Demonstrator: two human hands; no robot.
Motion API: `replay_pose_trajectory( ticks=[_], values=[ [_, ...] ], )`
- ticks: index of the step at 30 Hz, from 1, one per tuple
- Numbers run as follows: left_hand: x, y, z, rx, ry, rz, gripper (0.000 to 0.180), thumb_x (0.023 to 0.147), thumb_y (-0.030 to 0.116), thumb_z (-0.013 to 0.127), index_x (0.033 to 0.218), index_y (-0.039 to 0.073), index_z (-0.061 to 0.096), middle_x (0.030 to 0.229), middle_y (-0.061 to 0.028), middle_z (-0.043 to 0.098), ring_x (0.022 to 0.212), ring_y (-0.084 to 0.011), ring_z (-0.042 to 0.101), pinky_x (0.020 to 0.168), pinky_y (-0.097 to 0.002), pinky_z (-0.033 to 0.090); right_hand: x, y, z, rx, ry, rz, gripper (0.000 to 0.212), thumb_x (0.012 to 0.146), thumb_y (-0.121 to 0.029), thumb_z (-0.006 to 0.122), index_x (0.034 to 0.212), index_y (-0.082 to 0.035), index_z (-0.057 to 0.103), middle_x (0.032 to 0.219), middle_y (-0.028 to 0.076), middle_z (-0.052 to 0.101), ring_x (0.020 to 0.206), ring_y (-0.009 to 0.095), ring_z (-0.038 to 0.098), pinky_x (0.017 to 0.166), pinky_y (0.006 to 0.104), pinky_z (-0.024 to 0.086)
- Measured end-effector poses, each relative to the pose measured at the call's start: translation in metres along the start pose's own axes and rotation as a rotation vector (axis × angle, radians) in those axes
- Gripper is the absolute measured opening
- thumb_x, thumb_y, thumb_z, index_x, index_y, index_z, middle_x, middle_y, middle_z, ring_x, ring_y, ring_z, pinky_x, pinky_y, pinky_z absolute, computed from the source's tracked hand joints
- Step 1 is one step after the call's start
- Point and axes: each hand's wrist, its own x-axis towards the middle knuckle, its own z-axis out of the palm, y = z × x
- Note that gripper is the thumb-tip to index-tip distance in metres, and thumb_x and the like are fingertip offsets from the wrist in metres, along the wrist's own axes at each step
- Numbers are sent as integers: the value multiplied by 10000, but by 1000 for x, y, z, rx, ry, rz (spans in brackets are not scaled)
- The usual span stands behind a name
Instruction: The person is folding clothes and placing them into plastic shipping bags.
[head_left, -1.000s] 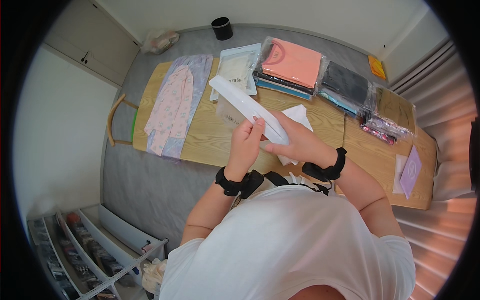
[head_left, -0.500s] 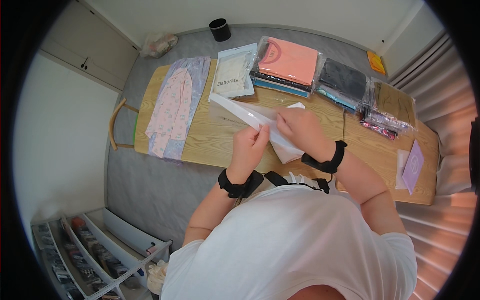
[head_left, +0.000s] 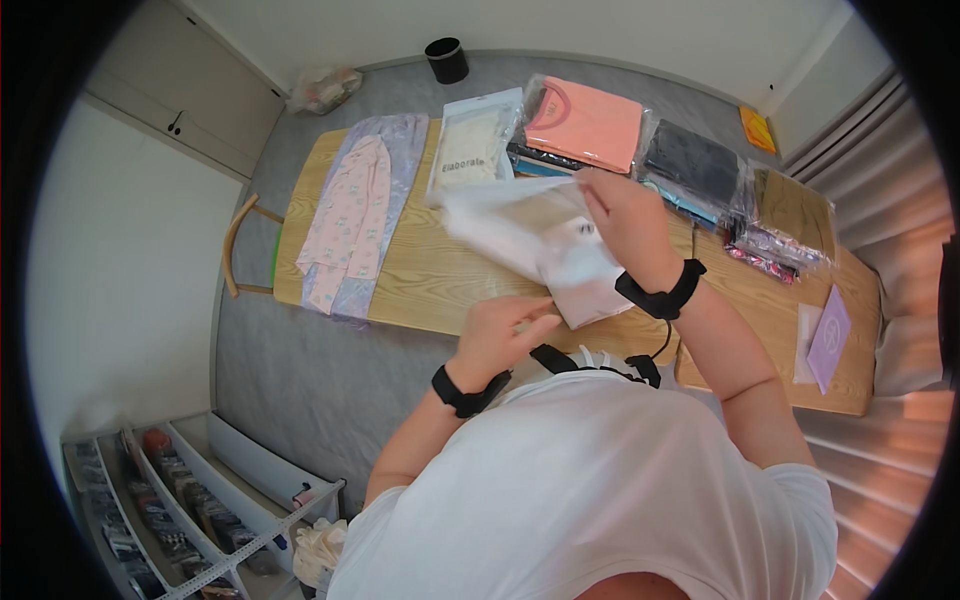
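Observation:
A frosted, see-through plastic bag (head_left: 485, 220) is held up over the wooden table, blurred by motion. My right hand (head_left: 632, 222) pinches it at its upper right corner. My left hand (head_left: 503, 338) is apart from the bag, at the table's near edge, with thumb and fingers spread and nothing between them. Under the bag and beside my right wrist lies a pale pinkish flat package (head_left: 590, 305); the bag hides part of it. Behind the bag is a pale blue-edged pouch (head_left: 475, 140) with a cream-coloured item inside.
Pink patterned clothing (head_left: 350, 205) lies on a lavender garment (head_left: 405, 150) at the left. Bagged clothes stand in stacks along the far side, a coral shirt (head_left: 590, 125) on one. A purple card (head_left: 829, 340) lies far right. A chair (head_left: 236, 245) and storage bins (head_left: 190, 500) are left.
My left hand has let go of the bag and moved down toward me. My right hand has risen slightly, and the bag has swung wider open.

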Motion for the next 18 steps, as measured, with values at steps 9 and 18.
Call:
replay_pose_trajectory(
  ticks=[9,18],
  values=[
    [12,46,-82,513,409,281,154,752,82,625,896,31,645,1075,-171,573,942,-314,543,825,-394,427,-45,5,38,-48,-389,-571,186,714,-97,551,898,-86,571,672,41,523,644,225,569,536,337,454],
    [-25,-39,-42,568,-462,44,188,764,164,640,949,158,675,1108,-136,566,938,-290,573,748,-390,493,-92,28,75,16,-587,-559,252,714,-120,560,961,-91,592,772,27,575,723,201,585,602,327,475]
  ],
)
